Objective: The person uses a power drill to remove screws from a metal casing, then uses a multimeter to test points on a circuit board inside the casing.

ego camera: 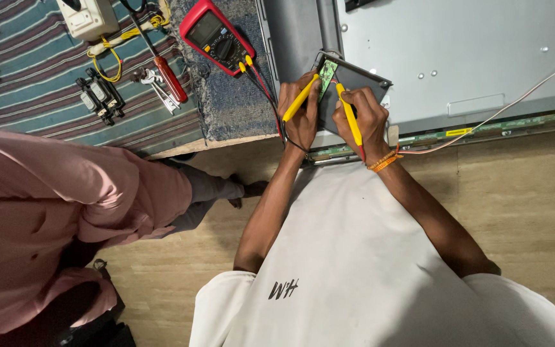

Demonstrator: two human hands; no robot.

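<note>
Probing a small green circuit board [327,69] calls for both tips to sit firmly on their contact points. The board sits under a lifted dark cover [361,90] at the corner of a large grey metal panel [457,58]. The left hand [300,115] pinches one yellow probe [299,99] between thumb and fingers. The right hand [362,119] pinches a second yellow probe [349,115] in a pen-like grip. Both probe tips point at the board.

For a sound reading, in my judgement:
- Brace the heels of both hands on the panel edge.
- Keep the two tips apart, so that they do not bridge neighbouring contacts.
- Keep the red meter [216,37] within sight; it lies up and to the left, on a blue cloth [239,103].

Limits of view:
- The exact contact points are too small to make out.
- The meter's display cannot be read.
- The probe leads pass behind the hands.
- A second person in a pink shirt [46,212] is cut off at the left edge.
</note>
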